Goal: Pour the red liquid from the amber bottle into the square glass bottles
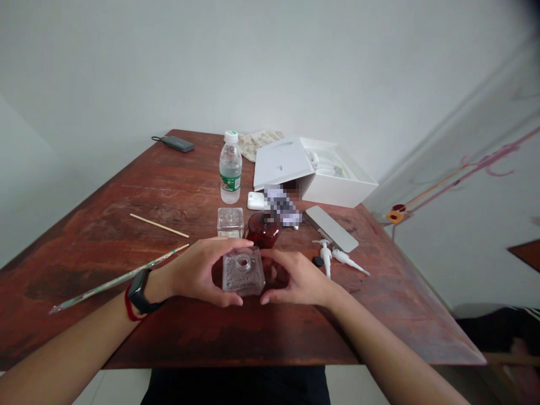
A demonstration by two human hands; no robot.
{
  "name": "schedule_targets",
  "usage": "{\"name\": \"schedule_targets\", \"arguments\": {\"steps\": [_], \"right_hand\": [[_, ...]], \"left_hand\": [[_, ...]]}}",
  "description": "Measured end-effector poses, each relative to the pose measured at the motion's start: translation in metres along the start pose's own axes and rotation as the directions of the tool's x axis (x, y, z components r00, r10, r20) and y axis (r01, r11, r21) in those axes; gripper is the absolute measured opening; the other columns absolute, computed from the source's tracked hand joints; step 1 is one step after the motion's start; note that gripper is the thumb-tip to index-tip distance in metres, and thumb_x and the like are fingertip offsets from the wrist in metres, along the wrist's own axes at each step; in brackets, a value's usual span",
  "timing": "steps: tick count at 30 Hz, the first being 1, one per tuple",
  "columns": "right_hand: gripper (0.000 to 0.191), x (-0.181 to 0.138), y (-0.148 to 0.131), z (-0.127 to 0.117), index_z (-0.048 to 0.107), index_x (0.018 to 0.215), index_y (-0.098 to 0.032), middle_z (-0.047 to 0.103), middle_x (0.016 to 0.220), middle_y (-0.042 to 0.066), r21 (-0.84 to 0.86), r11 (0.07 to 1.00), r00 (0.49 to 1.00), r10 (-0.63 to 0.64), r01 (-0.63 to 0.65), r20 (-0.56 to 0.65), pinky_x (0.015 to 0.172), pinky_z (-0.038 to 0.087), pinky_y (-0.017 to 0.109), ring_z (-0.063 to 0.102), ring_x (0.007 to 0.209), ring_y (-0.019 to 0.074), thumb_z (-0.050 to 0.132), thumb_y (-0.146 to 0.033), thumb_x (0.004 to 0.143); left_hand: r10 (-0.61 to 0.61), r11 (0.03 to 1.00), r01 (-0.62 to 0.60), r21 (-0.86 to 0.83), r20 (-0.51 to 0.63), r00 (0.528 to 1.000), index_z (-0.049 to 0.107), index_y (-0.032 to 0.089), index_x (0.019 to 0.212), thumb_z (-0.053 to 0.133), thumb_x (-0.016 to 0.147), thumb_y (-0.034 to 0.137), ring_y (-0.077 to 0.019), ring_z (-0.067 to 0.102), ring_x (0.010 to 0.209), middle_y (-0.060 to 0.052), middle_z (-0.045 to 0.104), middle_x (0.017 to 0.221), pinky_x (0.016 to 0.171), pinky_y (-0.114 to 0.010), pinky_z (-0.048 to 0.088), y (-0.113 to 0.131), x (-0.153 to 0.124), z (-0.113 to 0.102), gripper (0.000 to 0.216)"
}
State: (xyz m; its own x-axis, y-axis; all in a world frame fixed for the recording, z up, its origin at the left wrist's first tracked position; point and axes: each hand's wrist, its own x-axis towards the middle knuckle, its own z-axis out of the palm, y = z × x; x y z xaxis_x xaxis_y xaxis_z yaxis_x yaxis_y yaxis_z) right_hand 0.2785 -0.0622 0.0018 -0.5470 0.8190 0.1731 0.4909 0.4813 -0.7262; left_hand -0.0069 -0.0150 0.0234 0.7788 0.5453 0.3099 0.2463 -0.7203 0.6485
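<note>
A clear square bottle [241,278] without a cap stands near the table's front edge, with droplets or bubbles showing inside it. Around its left side curves my left hand [201,269], thumb in front and fingers behind. My right hand [297,277] grips the same bottle from the right, its index finger at the back corner. Just behind are a second clear square bottle [230,221] and a dark red-brown bottle [262,232], partly hidden by my fingers. Two white pump heads [325,257] and a small black cap [318,261] lie right of my right hand.
A water bottle [230,174] stands farther back, beside a white earbud case [255,201] and a partly blurred phone [283,207]. An open white box [337,188] and a grey-white flat case [333,228] are at right. Chopsticks [159,225] lie left; a dark device [179,143] lies far back.
</note>
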Motion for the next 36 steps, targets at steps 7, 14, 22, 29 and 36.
{"name": "schedule_targets", "arguments": {"steps": [7,14,22,29,36], "right_hand": [[0.083,0.0,-0.001,0.005,0.062,0.142,-0.022,0.08,0.101,0.007,0.124,0.992,1.0,0.004,-0.007,0.02,0.07,0.058,0.033,0.075,0.079,0.0222,0.094,-0.056,0.074],[0.093,-0.002,-0.001,0.009,0.057,0.146,-0.022,0.078,0.126,0.013,0.17,0.985,0.999,-0.02,0.014,0.034,0.089,0.063,0.044,0.079,0.104,0.0314,0.096,-0.056,0.069],[0.093,-0.004,-0.004,0.011,0.056,0.146,-0.021,0.075,0.133,0.016,0.176,0.984,1.0,-0.031,0.03,0.004,0.1,0.061,0.052,0.075,0.116,0.0367,0.095,-0.054,0.069],[0.078,-0.006,-0.008,0.011,0.057,0.139,-0.023,0.076,0.125,0.012,0.326,0.933,0.981,-0.103,0.154,-0.167,0.088,0.063,0.04,0.077,0.102,0.0271,0.093,-0.041,0.072],[0.075,-0.009,-0.007,-0.012,0.051,0.151,-0.03,0.071,0.139,0.011,0.388,0.874,0.918,-0.144,0.292,-0.368,0.101,0.062,0.045,0.071,0.124,0.0307,0.085,-0.04,0.084]], "left_hand": [[0.021,1.0,-0.021,-0.001,-0.028,0.999,0.058,0.022,0.145,0.091,0.073,0.062,-0.0312,0.075,0.112,-0.012,0.074,0.132,0.103,-0.043,0.059,0.007,-0.001,0.006,0.088],[0.06,0.998,-0.06,0.006,-0.018,0.998,0.057,0.023,0.145,0.092,0.073,0.06,-0.0314,0.074,0.116,-0.012,0.073,0.135,0.107,-0.043,0.058,0.008,-0.003,0.007,0.089],[0.062,0.998,-0.062,-0.007,-0.03,0.998,0.055,0.024,0.148,0.092,0.073,0.056,-0.031,0.074,0.116,-0.012,0.073,0.135,0.105,-0.043,0.058,0.008,-0.002,0.012,0.089],[-0.014,0.989,-0.003,-0.147,-0.119,0.993,0.048,0.025,0.156,0.091,0.072,0.071,-0.037,0.071,0.124,-0.016,0.069,0.142,0.11,-0.05,0.056,0.013,-0.001,0.01,0.105],[-0.067,0.992,0.035,-0.12,-0.272,0.96,0.052,0.03,0.154,0.086,0.083,0.066,-0.0342,0.068,0.127,-0.014,0.065,0.146,0.11,-0.047,0.056,0.025,0.011,-0.002,0.087]]}}
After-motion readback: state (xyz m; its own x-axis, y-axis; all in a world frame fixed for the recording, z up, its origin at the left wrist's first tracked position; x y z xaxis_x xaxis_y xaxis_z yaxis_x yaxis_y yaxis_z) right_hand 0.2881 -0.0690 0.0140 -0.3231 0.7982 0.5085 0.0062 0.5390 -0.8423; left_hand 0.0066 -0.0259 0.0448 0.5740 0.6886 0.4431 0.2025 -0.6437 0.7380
